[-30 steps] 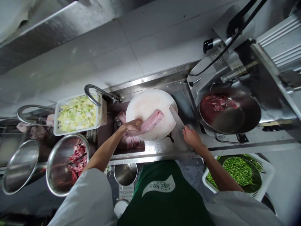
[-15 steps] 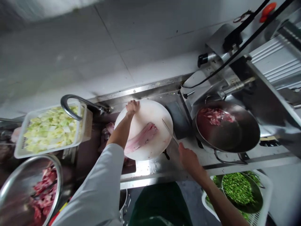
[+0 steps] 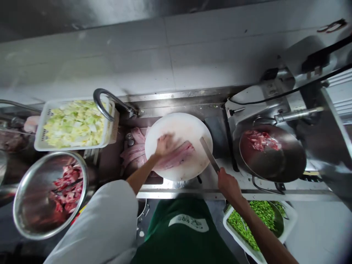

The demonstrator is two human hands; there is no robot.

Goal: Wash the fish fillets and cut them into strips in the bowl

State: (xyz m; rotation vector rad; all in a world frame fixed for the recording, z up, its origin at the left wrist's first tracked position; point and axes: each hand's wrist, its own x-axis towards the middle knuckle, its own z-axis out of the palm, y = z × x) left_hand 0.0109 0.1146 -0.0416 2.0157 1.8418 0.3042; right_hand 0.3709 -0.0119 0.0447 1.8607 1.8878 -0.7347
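A long pink fish fillet (image 3: 180,156) lies slantwise on the round white cutting board (image 3: 178,124). My left hand (image 3: 164,144) is over the board at the fillet's upper left side, holding nothing, its fingers loosely spread and somewhat blurred; whether it touches the fillet I cannot tell. In my right hand (image 3: 228,185) is the handle of a kitchen knife (image 3: 210,156). Its blade points up and left over the board's right edge, apart from the fillet. More pink fish pieces (image 3: 134,152) lie in the sink, left of the board.
A white basket of chopped cabbage (image 3: 41,126) and a steel bowl (image 3: 30,209) with red meaty scraps stand left, near a curved faucet (image 3: 103,104). Rightward is a large pan (image 3: 288,157) with red pieces. Below it sits a white crate (image 3: 229,222) of chopped greens. A tiled wall (image 3: 132,68) rises behind.
My left hand has come from the board's far left edge toward the fillet. The knife stays in my right hand, its blade now turned broader to view. The camera view has rotated and shifted.
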